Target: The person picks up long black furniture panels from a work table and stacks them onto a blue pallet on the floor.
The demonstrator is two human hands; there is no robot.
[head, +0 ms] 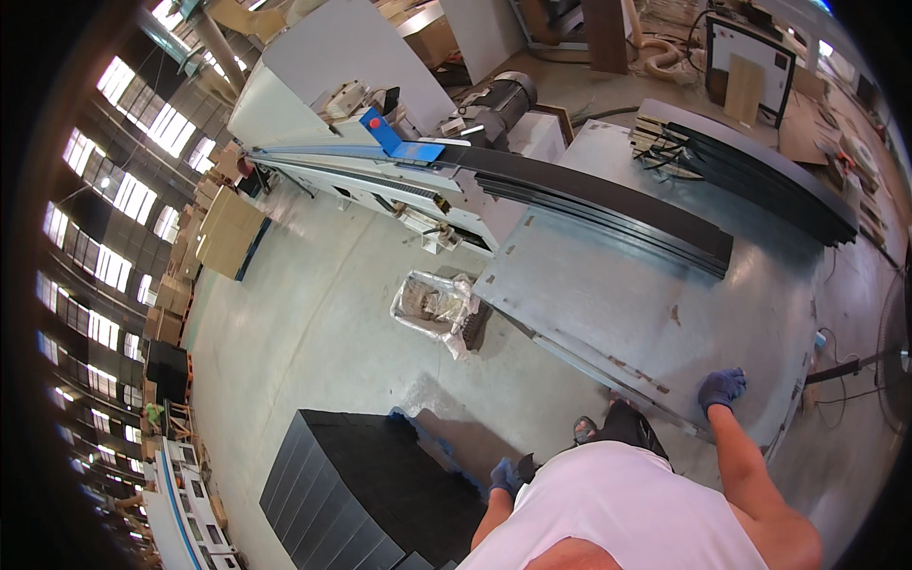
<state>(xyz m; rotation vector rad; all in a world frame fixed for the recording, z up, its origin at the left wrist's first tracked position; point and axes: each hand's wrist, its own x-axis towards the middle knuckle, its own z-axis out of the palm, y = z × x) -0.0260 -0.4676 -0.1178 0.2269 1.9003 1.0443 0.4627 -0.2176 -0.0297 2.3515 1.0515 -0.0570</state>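
Observation:
My right hand (722,389), in a dark blue glove with a bare fingertip showing, rests on the sheet-metal tabletop (605,285) close to its near right corner. Its fingers are curled, and nothing shows in them. Low beside my body is my left hand (504,476), also gloved. It is near a tall stack of black panels (356,463) on the floor; a small dark thing (526,467) is next to it, and its grip is unclear. Long black panels (598,192) lie piled at the table's far side, reaching to the machine.
A long white woodworking machine (370,174) with a blue control box (385,132) and motor (509,96) stands ahead. A plastic-lined bin (431,306) sits on the floor. More black strips (769,178) lie to the right. A fan (894,349) is at the right edge.

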